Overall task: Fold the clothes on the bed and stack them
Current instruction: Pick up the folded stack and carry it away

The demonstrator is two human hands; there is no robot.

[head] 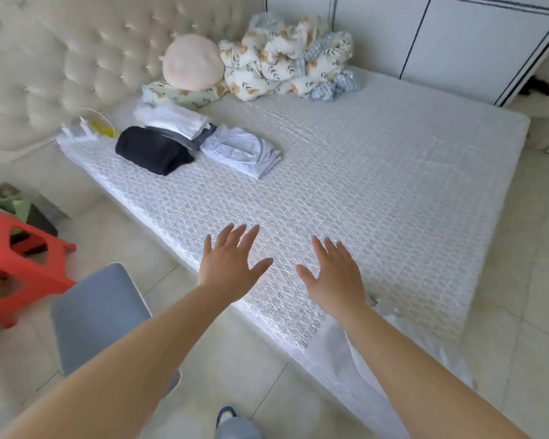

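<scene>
Both the left hand (227, 268) and right hand (336, 277) are held spread and empty over the bed (377, 172), while 3 soft, light folded garments (200, 144), likely best lifted by their edges, are seen near its headboard (61, 68).

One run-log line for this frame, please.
left hand: open, empty | right hand: open, empty | folded clothes: grouped near headboard, partly stacked | mattress: no unfolded clothes
</scene>
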